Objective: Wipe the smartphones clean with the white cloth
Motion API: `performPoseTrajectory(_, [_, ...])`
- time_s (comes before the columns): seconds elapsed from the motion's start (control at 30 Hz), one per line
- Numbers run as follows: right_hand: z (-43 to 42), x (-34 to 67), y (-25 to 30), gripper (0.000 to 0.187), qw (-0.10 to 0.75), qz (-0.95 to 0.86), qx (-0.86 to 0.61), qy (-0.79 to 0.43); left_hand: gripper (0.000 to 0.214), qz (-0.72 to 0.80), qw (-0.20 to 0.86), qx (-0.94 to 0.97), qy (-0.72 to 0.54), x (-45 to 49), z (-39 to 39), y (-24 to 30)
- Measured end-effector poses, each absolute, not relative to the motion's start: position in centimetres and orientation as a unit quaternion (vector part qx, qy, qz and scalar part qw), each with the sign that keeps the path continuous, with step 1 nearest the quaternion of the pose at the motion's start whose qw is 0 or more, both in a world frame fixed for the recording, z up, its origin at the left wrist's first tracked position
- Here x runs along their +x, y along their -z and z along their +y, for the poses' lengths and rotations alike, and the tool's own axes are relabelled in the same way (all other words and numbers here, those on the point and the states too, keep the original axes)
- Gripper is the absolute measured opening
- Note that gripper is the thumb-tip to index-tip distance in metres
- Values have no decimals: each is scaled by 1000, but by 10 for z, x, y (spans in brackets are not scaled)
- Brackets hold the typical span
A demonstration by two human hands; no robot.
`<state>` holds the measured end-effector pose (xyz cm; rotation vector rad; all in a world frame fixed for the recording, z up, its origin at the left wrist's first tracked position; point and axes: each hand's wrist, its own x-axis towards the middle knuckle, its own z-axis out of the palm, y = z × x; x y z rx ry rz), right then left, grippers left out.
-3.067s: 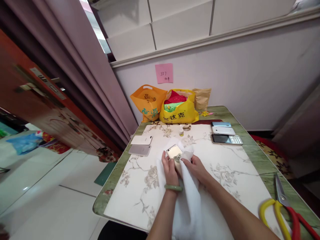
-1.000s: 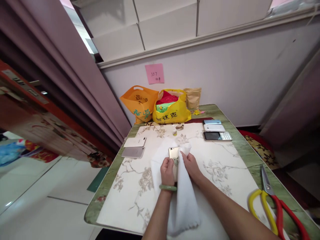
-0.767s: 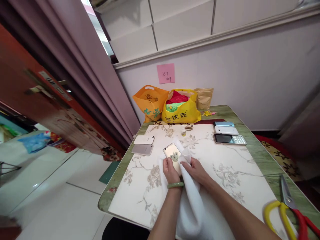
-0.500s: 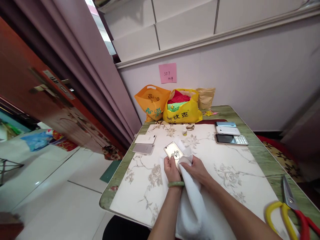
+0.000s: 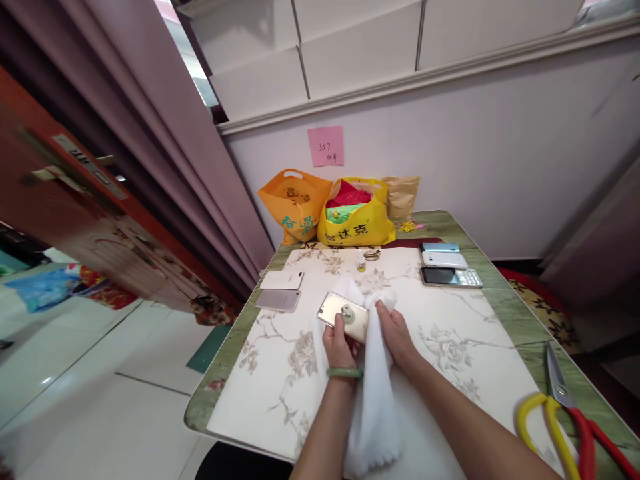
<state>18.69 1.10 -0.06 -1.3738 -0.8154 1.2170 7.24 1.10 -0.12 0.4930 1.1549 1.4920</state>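
Note:
My left hand [image 5: 341, 343], with a green bangle [image 5: 345, 373] at the wrist, is closed on a gold smartphone [image 5: 327, 308]. The phone's back faces up and carries a round ring holder [image 5: 348, 313]; my thumb lies beside it. A white cloth [image 5: 373, 393] hangs down over the table's front, and my right hand [image 5: 397, 333] pinches its upper part just right of the phone. Part of the cloth spreads behind the phone. My left fingers are mostly hidden under the phone.
Two phones [image 5: 278, 300] lie to the left and several more [image 5: 445, 260] to the right. A small bottle [image 5: 361, 261] stands near the back. Scissors [image 5: 560, 393] lie at front right. An orange bag [image 5: 295, 207], a yellow bag [image 5: 357, 230] and a brown pouch [image 5: 401, 197] stand against the wall.
The gold phone has turned to lie more sideways in my left hand. My right hand has drawn the cloth off the phone's edge, slightly to the right. The view has shifted a little.

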Motion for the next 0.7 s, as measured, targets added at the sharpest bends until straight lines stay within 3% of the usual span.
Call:
performPoseTrajectory(0.2, [11, 189, -2, 64, 568, -298, -599, -479, 44, 438, 573, 197, -664, 70, 11, -7])
performPoseTrajectory(0.37, [11, 183, 5, 56, 582, -417, -559, -419, 44, 426, 606, 256, -621, 74, 7, -4])
performPoseTrajectory(0.7, [24, 207, 13, 55, 608, -321, -592, -420, 57, 378, 675, 151, -616, 73, 7, 3])
